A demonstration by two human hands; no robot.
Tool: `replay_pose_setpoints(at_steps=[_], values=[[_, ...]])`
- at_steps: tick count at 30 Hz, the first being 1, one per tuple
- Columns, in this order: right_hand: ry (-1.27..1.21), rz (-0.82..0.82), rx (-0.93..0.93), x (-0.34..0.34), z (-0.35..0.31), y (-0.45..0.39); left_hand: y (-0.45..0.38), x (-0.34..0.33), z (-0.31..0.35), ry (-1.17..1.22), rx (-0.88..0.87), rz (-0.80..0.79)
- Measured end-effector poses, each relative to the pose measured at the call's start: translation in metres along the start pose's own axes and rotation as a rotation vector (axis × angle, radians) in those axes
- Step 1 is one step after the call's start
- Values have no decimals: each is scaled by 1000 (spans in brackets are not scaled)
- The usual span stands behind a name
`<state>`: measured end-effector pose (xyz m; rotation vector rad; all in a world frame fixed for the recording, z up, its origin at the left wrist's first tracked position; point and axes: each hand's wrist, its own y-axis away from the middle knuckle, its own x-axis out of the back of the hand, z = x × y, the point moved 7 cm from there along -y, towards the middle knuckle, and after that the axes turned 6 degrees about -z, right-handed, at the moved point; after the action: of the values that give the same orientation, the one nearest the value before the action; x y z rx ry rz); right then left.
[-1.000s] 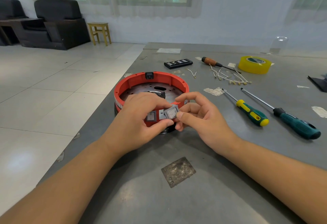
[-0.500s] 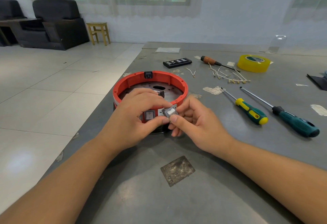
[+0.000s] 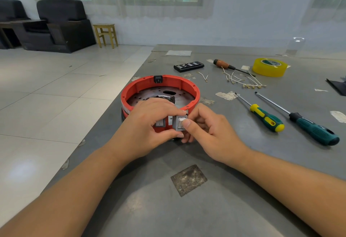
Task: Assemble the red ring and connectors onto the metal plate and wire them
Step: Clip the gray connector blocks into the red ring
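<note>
Red ring [image 3: 189,85] seated on the metal plate [image 3: 182,98] on the counter [image 3: 243,162]; left hand [image 3: 149,126] and right hand [image 3: 211,132] both pinching the grey switch [image 3: 180,123] at its near wall. Best pressed in squarely, evenly, until flush beside the fitted switch [image 3: 159,123], ring braced against sliding.

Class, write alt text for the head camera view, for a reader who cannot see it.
Two bare hands work at the near wall of a red ring sitting on a metal plate: the left hand and right hand pinch a grey rocker switch against the ring. Two screwdrivers, loose wires and yellow tape lie on the grey table.
</note>
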<state>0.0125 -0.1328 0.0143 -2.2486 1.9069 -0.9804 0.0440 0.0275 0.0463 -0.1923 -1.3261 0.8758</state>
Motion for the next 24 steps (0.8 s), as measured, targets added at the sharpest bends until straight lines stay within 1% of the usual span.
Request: replay_pose_setpoints(at_steps=[4,8,10,16,20,24], values=[[-85,-13,-49,1,4,-2,1,-3,0,7,45,-12],[-271,-32,-110,1,10,-4,0,-7,4,13,47,-36],[-289,-37,-117,0,12,-4,1,-6,3,14,60,-36],[-243,6,-87,1,9,-4,1,-4,-2,103,118,-22],[-130,1,-36,3,3,-3,4,-2,-7,48,145,4],[-76,3,-18,5,2,-4,0,0,-4,12,110,11]])
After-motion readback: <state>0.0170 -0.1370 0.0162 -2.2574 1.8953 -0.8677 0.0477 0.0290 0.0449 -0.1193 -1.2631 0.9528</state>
